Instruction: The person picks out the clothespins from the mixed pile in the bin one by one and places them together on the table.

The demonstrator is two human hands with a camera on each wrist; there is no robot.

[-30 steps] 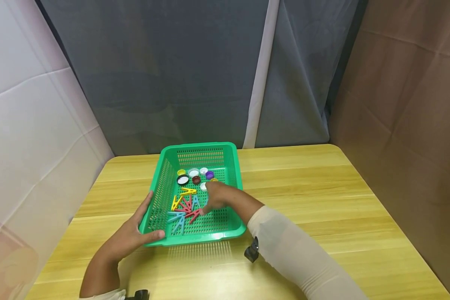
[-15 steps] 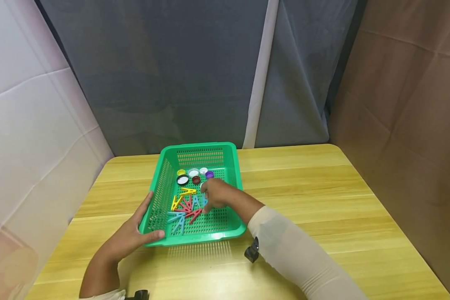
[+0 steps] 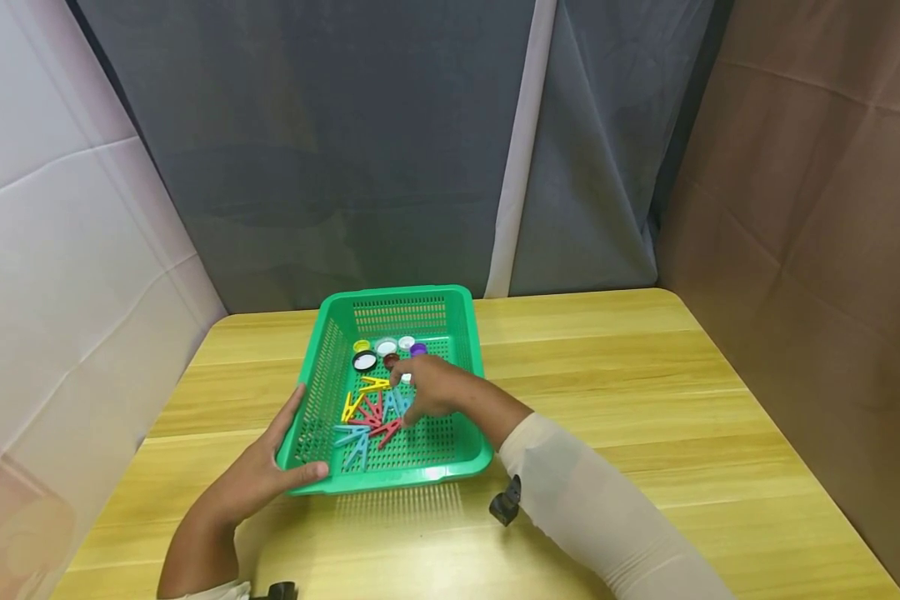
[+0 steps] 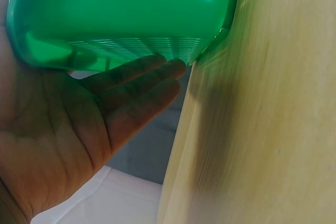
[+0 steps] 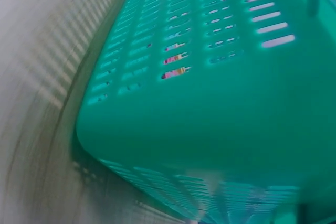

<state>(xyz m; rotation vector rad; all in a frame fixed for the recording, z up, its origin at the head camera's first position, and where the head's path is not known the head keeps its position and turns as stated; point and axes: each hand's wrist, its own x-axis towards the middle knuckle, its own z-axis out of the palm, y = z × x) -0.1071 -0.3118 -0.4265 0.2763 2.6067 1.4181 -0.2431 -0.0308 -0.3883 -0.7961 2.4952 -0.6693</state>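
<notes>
A green plastic basket (image 3: 401, 481) stands on the table. My left hand (image 3: 258, 471) rests against its near left corner, thumb on the front rim; in the left wrist view its straight fingers (image 4: 139, 114) lie along the outside wall. Inside the basket, my right hand (image 3: 438, 387) reaches over blue clothespins (image 3: 392, 403), its index finger and thumb apart and nothing seen between them. Close by lie red clothespins (image 3: 387, 431) and yellow clothespins (image 3: 376, 384). A white cap (image 3: 407, 379) shows partly under the fingers. The right wrist view shows only the outside of the basket wall (image 5: 184, 124).
Toward the back of the basket are several bottle caps, among them a black-rimmed cap (image 3: 364, 361), a yellow cap (image 3: 362, 345) and a purple cap (image 3: 418, 349). Wooden tabletop (image 3: 607, 375) surrounds the basket. A grey curtain (image 3: 345, 167) hangs behind it.
My right hand's index finger has shifted left, toward the yellow clothespin. A blue clothespin by that hand now shows beside the other blue one. The left hand stays in place.
</notes>
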